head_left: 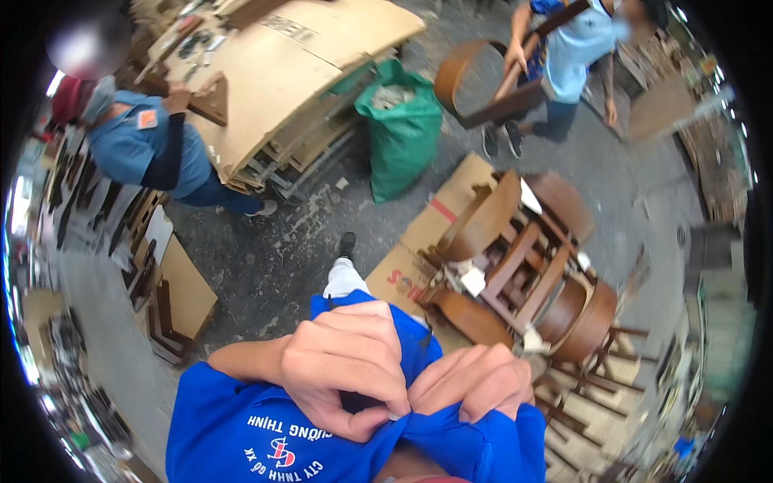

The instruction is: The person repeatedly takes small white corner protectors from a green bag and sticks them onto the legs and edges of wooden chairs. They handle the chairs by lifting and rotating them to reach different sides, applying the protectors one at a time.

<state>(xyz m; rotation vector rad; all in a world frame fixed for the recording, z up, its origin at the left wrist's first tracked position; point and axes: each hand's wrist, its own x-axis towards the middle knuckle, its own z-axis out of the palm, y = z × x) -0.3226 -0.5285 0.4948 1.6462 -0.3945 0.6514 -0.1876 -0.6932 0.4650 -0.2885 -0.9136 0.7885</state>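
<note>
in the lower middle of the frame, the left hand (pixel 342 362) and right hand (pixel 475 382) sit close together, each pinching the blue shirt (pixel 233 410), which spans the bottom. brown chairs (pixel 523 266) lie piled at right; a green sack (pixel 403 133) stands upper centre.

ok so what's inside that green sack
At the open top of the green sack, some greyish-white material shows, too blurred to identify. Whatever lies deeper is hidden by the sack's sides.
</note>
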